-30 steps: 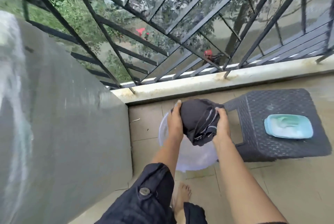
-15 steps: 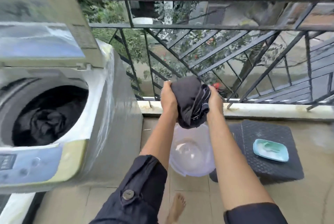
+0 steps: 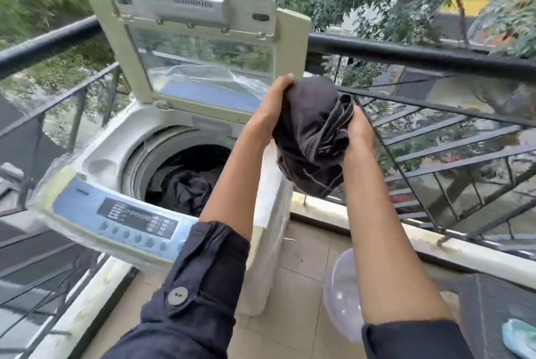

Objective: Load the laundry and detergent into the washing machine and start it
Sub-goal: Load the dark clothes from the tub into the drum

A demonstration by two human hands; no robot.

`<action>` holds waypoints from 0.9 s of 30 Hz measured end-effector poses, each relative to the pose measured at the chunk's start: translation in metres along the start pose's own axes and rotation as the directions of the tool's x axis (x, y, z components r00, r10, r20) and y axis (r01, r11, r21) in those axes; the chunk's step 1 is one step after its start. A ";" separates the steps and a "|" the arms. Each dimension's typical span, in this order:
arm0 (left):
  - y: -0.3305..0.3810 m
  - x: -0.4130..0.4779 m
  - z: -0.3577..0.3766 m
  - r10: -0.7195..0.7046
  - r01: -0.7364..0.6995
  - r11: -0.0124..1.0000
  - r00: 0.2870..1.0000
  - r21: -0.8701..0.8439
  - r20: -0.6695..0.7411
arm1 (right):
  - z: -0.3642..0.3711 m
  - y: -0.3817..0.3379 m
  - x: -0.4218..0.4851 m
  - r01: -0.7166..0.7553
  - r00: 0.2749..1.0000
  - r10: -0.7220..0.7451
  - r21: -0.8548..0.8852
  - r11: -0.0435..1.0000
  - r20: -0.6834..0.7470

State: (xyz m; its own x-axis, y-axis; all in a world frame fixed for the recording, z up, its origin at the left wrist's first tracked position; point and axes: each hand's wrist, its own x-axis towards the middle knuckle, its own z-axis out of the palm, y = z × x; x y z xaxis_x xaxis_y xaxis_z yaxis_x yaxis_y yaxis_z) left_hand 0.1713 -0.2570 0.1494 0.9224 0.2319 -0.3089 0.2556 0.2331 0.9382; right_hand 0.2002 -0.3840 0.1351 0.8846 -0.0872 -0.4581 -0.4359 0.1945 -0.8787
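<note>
Bunched dark cloth garment point(image 3: 311, 138) gripped by left hand point(image 3: 274, 106) and right hand point(image 3: 358, 129), held beside open white top-loading washing machine point(image 3: 95, 164); dark laundry point(image 3: 185, 187) seen in drum.

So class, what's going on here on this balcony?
A person holds a bunched dark garment in both hands, left hand and right hand, raised to the right of a top-loading washing machine. Its lid stands open, and dark laundry already lies in the drum. A clear basin sits on the floor below.
</note>
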 end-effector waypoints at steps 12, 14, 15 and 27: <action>0.028 0.051 -0.223 -0.009 0.016 0.999 0.977 0.034 -0.212 | 0.224 0.078 0.002 0.009 0.998 -0.010 0.019 1.000 0.055; 0.024 0.060 -0.245 -0.034 0.052 0.997 0.963 0.060 -0.267 | 0.244 0.091 0.005 -0.013 0.999 0.012 0.023 1.000 0.047; 0.019 0.063 -0.254 -0.054 0.086 0.992 0.952 0.093 -0.302 | 0.249 0.099 0.010 -0.029 0.999 0.029 0.005 1.000 0.044; -0.045 0.089 -0.317 -0.119 0.298 0.871 0.899 0.390 -0.420 | 0.249 0.143 0.036 -0.085 0.981 0.015 -0.355 0.931 -0.195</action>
State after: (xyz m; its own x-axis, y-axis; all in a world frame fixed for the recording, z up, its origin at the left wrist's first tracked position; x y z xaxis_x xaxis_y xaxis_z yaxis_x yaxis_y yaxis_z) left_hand 0.1500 0.0525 0.0306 0.6774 0.5777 -0.4554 0.6105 -0.0960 0.7862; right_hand 0.2107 -0.1163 0.0260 0.8286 -0.2727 -0.4890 -0.5400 -0.1588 -0.8265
